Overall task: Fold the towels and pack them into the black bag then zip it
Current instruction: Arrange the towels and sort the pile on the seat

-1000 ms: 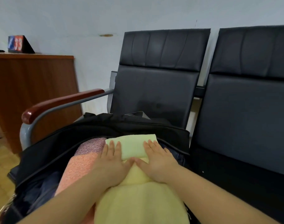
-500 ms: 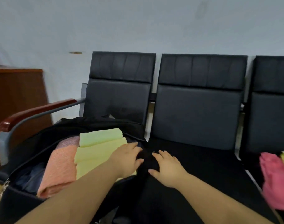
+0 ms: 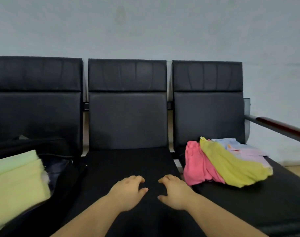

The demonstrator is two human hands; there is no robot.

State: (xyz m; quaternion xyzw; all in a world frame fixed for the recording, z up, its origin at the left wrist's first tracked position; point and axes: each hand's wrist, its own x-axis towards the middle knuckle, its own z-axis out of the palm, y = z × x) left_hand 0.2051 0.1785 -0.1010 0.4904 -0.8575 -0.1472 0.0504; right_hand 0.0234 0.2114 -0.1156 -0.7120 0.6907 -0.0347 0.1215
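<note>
A bench [image 3: 128, 168] of 3 black padded seats runs along a pale wall, and its middle seat serves as the landmark here. Over the front of that middle seat hover 2 bare hands, close together but not touching. The left hand [image 3: 128, 190] has its fingers loosely curled and holds nothing; the right hand [image 3: 175, 190] is the same, fingers relaxed and bent, empty. Whether either palm touches the seat cannot be told.

On the seat left of the middle one sits the black bag [image 3: 60, 168], open, with 2 folded towels showing in it: a pale green towel [image 3: 14, 161] lying farther back and a yellow towel [image 3: 17, 189] in front of it, touching it.

On the seat right of the middle one lies a loose heap of 3 unfolded cloths: a pink towel [image 3: 197, 166] nearest the middle seat, a mustard-yellow towel [image 3: 231, 168] draped over it, and a pastel patterned towel [image 3: 244, 149] behind. Beyond that seat, 1 armrest [image 3: 282, 127] with a dark red top.
</note>
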